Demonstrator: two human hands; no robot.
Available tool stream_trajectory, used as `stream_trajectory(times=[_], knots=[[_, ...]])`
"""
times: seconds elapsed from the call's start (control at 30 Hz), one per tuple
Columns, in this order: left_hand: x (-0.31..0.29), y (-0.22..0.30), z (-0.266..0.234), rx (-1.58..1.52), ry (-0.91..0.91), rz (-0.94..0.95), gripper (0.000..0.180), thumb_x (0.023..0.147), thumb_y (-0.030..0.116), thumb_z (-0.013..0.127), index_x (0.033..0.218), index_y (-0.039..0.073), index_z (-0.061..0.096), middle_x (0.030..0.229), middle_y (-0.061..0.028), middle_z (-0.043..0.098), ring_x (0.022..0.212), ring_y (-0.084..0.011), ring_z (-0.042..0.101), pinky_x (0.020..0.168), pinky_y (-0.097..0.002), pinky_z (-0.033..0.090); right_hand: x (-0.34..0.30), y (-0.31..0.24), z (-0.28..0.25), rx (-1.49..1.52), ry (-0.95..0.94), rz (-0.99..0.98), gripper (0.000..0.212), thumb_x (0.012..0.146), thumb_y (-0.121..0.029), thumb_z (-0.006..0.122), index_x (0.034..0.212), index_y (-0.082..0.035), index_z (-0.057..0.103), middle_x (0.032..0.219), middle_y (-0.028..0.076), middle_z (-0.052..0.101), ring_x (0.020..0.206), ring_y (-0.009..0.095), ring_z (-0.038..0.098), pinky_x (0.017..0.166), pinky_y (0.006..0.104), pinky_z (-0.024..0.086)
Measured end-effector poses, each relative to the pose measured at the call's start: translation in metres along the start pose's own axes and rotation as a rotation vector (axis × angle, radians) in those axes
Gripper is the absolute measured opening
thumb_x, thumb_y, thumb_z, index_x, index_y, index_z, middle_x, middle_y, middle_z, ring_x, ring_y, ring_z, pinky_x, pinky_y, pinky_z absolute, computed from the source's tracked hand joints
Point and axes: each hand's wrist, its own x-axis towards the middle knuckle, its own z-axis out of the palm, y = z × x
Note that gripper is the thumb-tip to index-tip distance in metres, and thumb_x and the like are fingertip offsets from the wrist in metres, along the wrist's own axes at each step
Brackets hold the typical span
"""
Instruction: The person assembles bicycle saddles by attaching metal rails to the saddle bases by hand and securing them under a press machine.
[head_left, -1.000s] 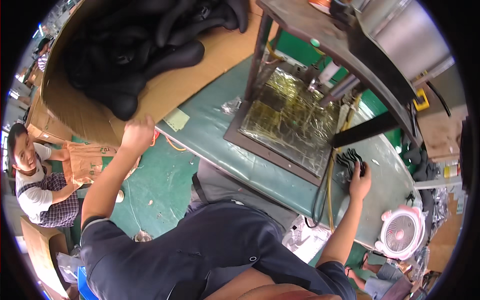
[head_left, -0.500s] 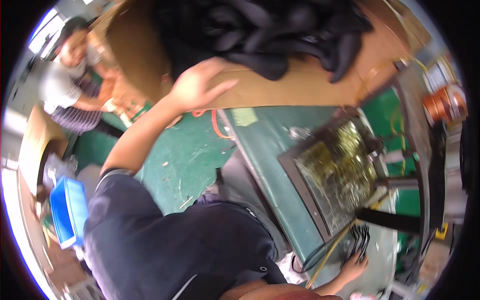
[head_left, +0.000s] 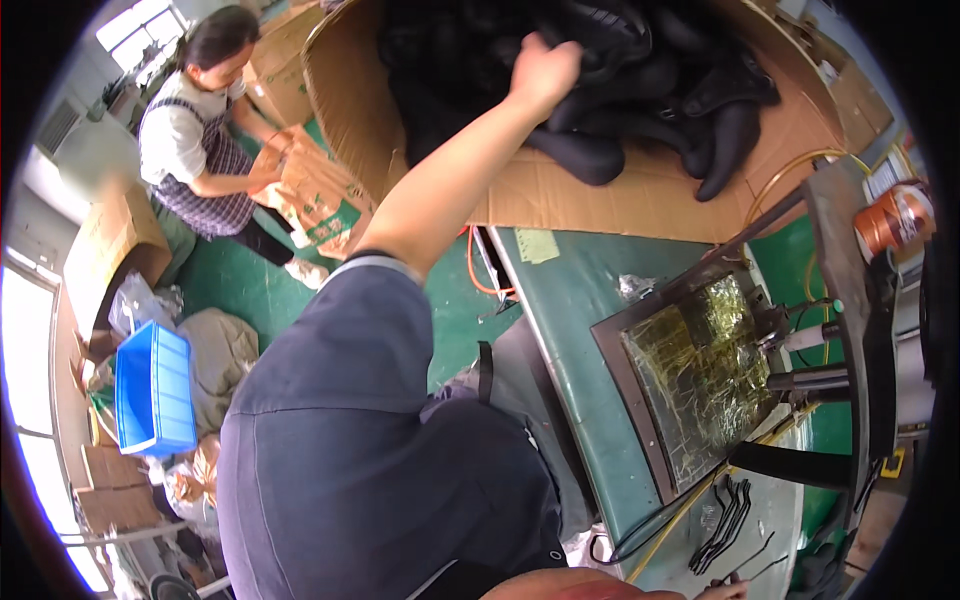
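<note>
My left hand (head_left: 547,75) reaches into a large cardboard box (head_left: 610,205) at the top. Its fingers are closed at the edge of a black, soft-looking padded piece (head_left: 610,35). More black rounded pieces of the same kind lie heaped in the box. My right hand (head_left: 728,590) is mostly cut off at the lower right edge. It is closed on a thin black bent rod (head_left: 762,549). Beside it on the table lie several thin black bent rods (head_left: 725,530) in a bunch.
A machine plate (head_left: 700,365) covered in shiny yellowish film stands on the green table (head_left: 560,310), with a dark frame at its right. A co-worker (head_left: 205,140) handles a brown paper sack (head_left: 315,195) at the left. A blue bin (head_left: 165,390) stands nearer me.
My left hand has moved right and farther into the box, its fingers closing at a black piece. My right hand has shifted down from the rod bunch. The co-worker has bent over the sack.
</note>
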Motion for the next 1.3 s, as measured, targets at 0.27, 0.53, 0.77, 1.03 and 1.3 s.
stream_trajectory(times=[0.27, 0.53, 0.77, 1.03, 1.3], knots=[[-0.158, -0.045, -0.128, -0.182, -0.512, -0.247, 0.065, 0.067, -0.004, 0.054, 0.129, -0.007, 0.074, 0.115, -0.0143, 0.076, 0.104, -0.0211, 0.069, 0.097, -0.0313, 0.055, -0.049, -0.03, -0.063, 0.705, -0.271, 0.097, 0.04, 0.114, -0.032, 0.054, 0.128, 0.004, 0.064, 0.091, 0.022, 0.062, 0.076, 0.028, 0.066, 0.066, 0.0396, 0.056], [-0.254, -0.066, 0.014, -0.029, -1.457, 0.11, 0.051, 0.07, 0.008, 0.058, 0.115, -0.005, 0.077, 0.119, -0.0177, 0.078, 0.118, -0.0308, 0.072, 0.109, -0.0415, 0.052, -0.071, -0.1, -0.045, 0.365, -0.296, -0.109, 0.032, 0.109, -0.031, 0.066, 0.132, -0.013, 0.077, 0.074, -0.009, 0.055, 0.056, 0.004, 0.041, 0.051, 0.0245, 0.035], [-0.299, -0.069, 0.085, 0.137, -1.441, 0.5, 0.051, 0.084, -0.003, 0.059, 0.134, -0.005, 0.069, 0.141, -0.0189, 0.068, 0.136, -0.0303, 0.061, 0.121, -0.0404, 0.04, -0.114, -0.145, -0.079, 1.169, -0.644, 0.071, 0.021, 0.107, -0.017, 0.072, 0.123, -0.004, 0.076, 0.099, 0.001, 0.076, 0.085, 0.008, 0.068, 0.076, 0.0278, 0.057], [-0.343, -0.092, 0.059, -0.002, -1.085, 0.324, 0.059, 0.093, -0.005, 0.06, 0.152, -0.003, 0.052, 0.158, -0.0178, 0.053, 0.146, -0.0305, 0.051, 0.127, -0.0416, 0.033, -0.144, -0.174, -0.062, 1.046, -0.598, -0.232, 0.018, 0.097, -0.018, 0.08, 0.111, -0.007, 0.083, 0.088, 0.011, 0.077, 0.078, 0.026, 0.074, 0.072, 0.0365, 0.058], [-0.363, -0.079, 0.063, -0.056, -0.957, 0.188, 0.047, 0.093, -0.001, 0.076, 0.139, 0.001, 0.066, 0.142, -0.0127, 0.066, 0.133, -0.025, 0.062, 0.118, -0.0377, 0.045, -0.142, -0.204, -0.036, 1.075, -0.576, -0.552, 0.003, 0.09, -0.004, 0.082, 0.092, -0.006, 0.081, 0.104, 0.012, 0.083, 0.094, 0.027, 0.079, 0.081, 0.0383, 0.06]])
